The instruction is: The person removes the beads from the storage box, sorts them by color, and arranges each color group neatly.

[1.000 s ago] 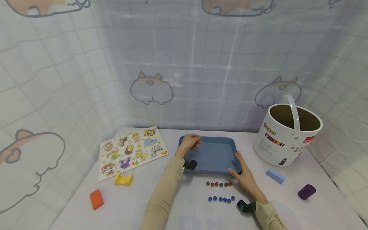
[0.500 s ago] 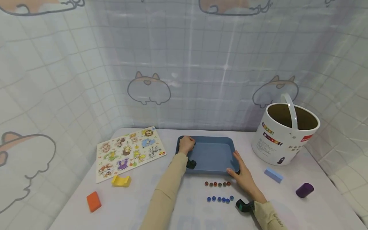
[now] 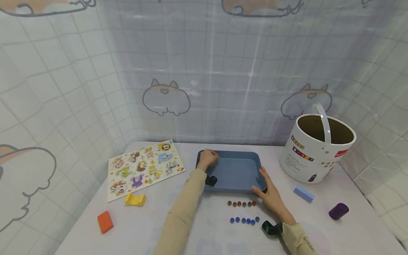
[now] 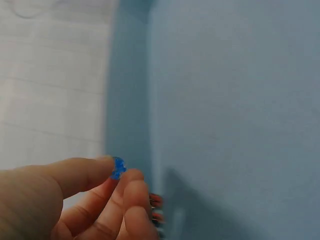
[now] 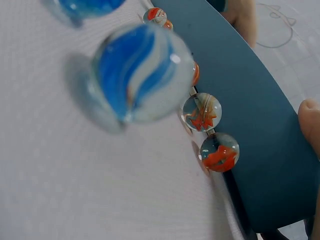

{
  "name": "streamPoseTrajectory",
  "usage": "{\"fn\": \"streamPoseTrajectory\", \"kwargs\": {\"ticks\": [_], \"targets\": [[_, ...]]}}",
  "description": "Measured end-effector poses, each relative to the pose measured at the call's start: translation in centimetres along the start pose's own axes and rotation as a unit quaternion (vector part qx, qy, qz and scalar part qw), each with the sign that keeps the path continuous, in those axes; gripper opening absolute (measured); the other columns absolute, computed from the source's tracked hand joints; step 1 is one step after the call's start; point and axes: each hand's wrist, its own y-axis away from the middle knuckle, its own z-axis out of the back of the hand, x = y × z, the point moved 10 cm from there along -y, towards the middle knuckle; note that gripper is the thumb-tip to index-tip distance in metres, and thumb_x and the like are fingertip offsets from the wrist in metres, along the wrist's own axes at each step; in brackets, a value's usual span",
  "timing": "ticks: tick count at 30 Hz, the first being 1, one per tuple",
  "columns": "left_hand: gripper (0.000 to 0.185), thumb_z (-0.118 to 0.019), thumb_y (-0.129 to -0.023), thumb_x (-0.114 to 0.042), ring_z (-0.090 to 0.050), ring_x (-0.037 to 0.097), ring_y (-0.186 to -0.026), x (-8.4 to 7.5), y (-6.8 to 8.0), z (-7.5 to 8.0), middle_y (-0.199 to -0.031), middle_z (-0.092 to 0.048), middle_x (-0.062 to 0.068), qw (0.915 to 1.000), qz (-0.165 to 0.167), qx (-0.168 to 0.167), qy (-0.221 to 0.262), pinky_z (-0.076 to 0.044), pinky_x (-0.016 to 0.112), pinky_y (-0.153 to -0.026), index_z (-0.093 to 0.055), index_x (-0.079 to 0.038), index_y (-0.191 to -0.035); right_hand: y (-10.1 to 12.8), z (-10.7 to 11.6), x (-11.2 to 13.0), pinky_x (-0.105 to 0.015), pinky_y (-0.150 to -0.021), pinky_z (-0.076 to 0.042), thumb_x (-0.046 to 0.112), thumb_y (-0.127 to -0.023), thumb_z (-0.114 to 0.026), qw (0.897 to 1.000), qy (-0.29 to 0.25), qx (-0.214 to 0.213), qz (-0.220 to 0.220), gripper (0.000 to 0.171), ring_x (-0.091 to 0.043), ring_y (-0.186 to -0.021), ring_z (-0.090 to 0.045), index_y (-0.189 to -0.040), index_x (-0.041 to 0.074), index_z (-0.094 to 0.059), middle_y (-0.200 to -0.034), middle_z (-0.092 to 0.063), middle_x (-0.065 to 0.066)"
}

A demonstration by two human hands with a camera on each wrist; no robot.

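Over the left part of a blue-grey tray (image 3: 236, 171), my left hand (image 3: 208, 159) pinches a small blue marble (image 4: 118, 168) between thumb and fingers. In the left wrist view the tray's left wall stands right behind it, and a few orange-striped things (image 4: 156, 207) show partly behind the fingertips. My right hand (image 3: 272, 198) lies against the tray's right edge, its fingers stretched along the side and thumb at the near corner. In front of the tray is a row of orange-red marbles (image 3: 244, 204), and nearer still a row of blue marbles (image 3: 248, 221).
An animal puzzle board (image 3: 145, 170) lies at the left, with a yellow block (image 3: 135, 200) and an orange block (image 3: 105, 222) before it. To the right stand a white bucket (image 3: 306, 159), a light-blue block (image 3: 304, 194) and a purple cylinder (image 3: 338, 211).
My left hand has shifted slightly left over the tray and its fingers have turned inward, away from the camera. The right hand stays at the tray's right edge.
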Motion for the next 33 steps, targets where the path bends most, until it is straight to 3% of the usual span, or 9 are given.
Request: {"fn": "streamPoseTrajectory", "kwargs": {"ticks": [6, 10, 13, 18, 22, 29, 33], "targets": [[0.022, -0.06, -0.096, -0.019, -0.07, 0.032, -0.082, -2.4, 1.9, 0.0, -0.1, -0.071, 0.015, 0.9937, -0.056, 0.069, 0.068, -0.057, 0.044, -0.079, -0.068, -0.004, -0.11, -0.1, 0.2, 0.1, -0.068, -0.108, -0.023, 0.029, -0.091, -0.066, 1.0, 0.001, 0.002, 0.007, 0.08, -0.047, -0.144, -0.021, -0.154, 0.007, -0.022, -0.163, -0.013, -0.017], [0.025, -0.058, -0.098, -0.022, -0.065, 0.043, -0.092, -3.8, 4.6, -0.4, -0.105, -0.069, 0.02, 0.9838, -0.098, 0.119, 0.091, -0.053, 0.051, -0.083, -0.065, -0.004, -0.115, -0.2, 0.4, 0.0, -0.068, -0.109, -0.021, 0.03, -0.091, -0.066, 1.0, 0.0, 0.003, 0.005, 0.08, -0.047, -0.145, -0.018, -0.154, 0.007, -0.021, -0.163, -0.011, -0.015], [0.025, -0.059, -0.098, -0.022, -0.063, 0.047, -0.092, -4.0, 7.0, -0.6, -0.105, -0.068, 0.023, 0.9772, -0.118, 0.144, 0.101, -0.053, 0.053, -0.082, -0.065, -0.004, -0.115, -0.3, 0.4, 0.0, -0.068, -0.109, -0.02, 0.031, -0.091, -0.066, 1.0, -0.001, 0.007, 0.004, 0.081, -0.047, -0.146, -0.017, -0.154, 0.007, -0.021, -0.164, -0.009, -0.014], [0.019, -0.061, -0.096, -0.019, -0.062, 0.046, -0.084, -2.7, 10.6, -1.6, -0.1, -0.066, 0.025, 0.9682, -0.134, 0.189, 0.093, -0.053, 0.05, -0.074, -0.066, -0.005, -0.108, -0.4, 0.5, 0.1, -0.068, -0.109, -0.021, 0.03, -0.091, -0.066, 1.0, 0.002, 0.007, 0.007, 0.081, -0.047, -0.145, -0.018, -0.154, 0.007, -0.021, -0.164, -0.01, -0.014], [0.015, -0.063, -0.094, -0.016, -0.062, 0.042, -0.076, -1.4, 12.3, -2.3, -0.095, -0.067, 0.025, 0.9629, -0.145, 0.212, 0.083, -0.053, 0.044, -0.065, -0.066, -0.005, -0.104, -0.4, 0.7, 0.0, -0.068, -0.109, -0.021, 0.03, -0.091, -0.066, 1.0, 0.001, 0.001, 0.006, 0.08, -0.047, -0.145, -0.019, -0.154, 0.007, -0.022, -0.163, -0.011, -0.014], [0.008, -0.067, -0.09, -0.01, -0.057, 0.017, -0.059, 1.1, 15.6, -4.1, -0.083, -0.069, 0.018, 0.9567, -0.118, 0.256, 0.072, -0.046, 0.027, -0.054, -0.069, -0.007, -0.097, -0.2, 0.4, 0.0, -0.068, -0.109, -0.021, 0.029, -0.091, -0.066, 1.0, -0.005, 0.004, 0.007, 0.08, -0.048, -0.144, -0.02, -0.154, 0.006, -0.022, -0.163, -0.012, -0.015], [0.004, -0.071, -0.085, -0.007, -0.051, 0.009, -0.05, 2.1, 17.5, -5.5, -0.067, -0.066, 0.007, 0.9539, -0.106, 0.279, 0.034, -0.039, 0.02, -0.048, -0.07, -0.01, -0.088, -0.1, 0.2, -0.1, -0.068, -0.109, -0.02, 0.029, -0.091, -0.066, 1.0, -0.009, 0.004, 0.006, 0.08, -0.048, -0.145, -0.019, -0.154, 0.006, -0.022, -0.163, -0.011, -0.015]]}}
